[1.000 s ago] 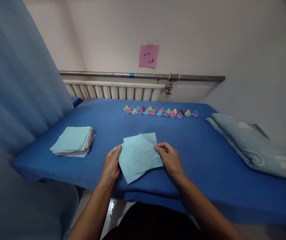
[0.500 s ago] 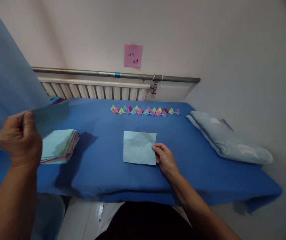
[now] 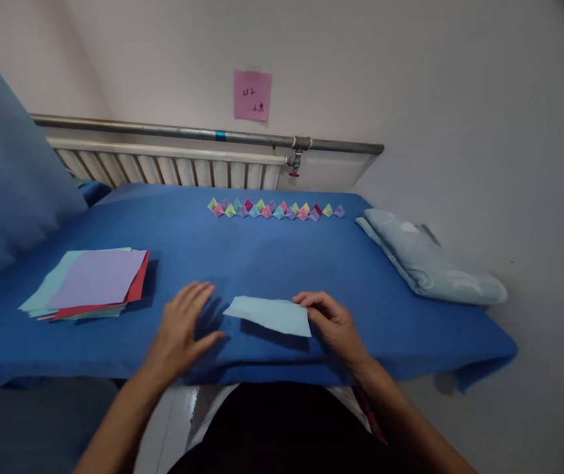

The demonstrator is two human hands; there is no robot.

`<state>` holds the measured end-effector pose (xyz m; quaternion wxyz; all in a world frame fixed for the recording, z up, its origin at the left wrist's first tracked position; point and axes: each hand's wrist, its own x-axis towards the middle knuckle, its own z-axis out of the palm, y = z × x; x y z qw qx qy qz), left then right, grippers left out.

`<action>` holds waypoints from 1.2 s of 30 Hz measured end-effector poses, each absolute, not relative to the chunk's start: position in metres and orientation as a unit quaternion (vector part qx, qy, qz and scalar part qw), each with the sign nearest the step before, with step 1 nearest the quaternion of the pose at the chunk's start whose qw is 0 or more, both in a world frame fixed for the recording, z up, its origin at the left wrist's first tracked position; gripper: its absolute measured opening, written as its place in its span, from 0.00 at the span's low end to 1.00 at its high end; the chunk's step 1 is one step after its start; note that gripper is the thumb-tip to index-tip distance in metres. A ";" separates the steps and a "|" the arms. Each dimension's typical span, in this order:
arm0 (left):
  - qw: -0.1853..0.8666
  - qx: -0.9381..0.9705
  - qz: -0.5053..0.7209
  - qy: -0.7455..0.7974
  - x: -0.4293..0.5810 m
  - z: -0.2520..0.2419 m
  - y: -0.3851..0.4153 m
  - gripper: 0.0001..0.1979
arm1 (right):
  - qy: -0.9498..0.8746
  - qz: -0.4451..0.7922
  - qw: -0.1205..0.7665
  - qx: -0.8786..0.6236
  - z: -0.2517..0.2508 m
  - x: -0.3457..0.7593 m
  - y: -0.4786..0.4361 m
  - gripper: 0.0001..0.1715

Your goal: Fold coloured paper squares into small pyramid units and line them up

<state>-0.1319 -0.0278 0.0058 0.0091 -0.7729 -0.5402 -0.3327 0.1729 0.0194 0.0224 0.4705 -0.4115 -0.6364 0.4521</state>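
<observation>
A light blue sheet of paper (image 3: 272,316) is pinched at its right edge by my right hand (image 3: 331,322); it tilts just above the blue cloth and casts a shadow. My left hand (image 3: 183,326) hovers to the left of the sheet, fingers apart and holding nothing, not touching it. Farther left lies a stack of coloured paper (image 3: 99,280) with a purple sheet on top, light blue and red sheets showing beneath. Toward the back sits a zigzag row of small folded paper pieces (image 3: 278,210) in pink, green, purple, blue, yellow and red.
The blue cloth (image 3: 187,230) covers the surface. On the right rests a folded light blue blanket (image 3: 430,260). A radiator (image 3: 163,164) and a metal pipe (image 3: 138,130) run along the wall under a pink note (image 3: 253,95). A blue curtain (image 3: 10,158) hangs at left.
My left hand has let go of the sheets it held; they now lie on the stack, purple uppermost. It has come right, toward the light blue sheet, which my right hand has tilted nearer me.
</observation>
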 end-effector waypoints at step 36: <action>-0.091 -0.690 -0.332 -0.637 -0.047 -0.022 -0.038 0.20 | -0.747 0.154 0.284 -0.580 -0.007 0.181 -0.018 0.14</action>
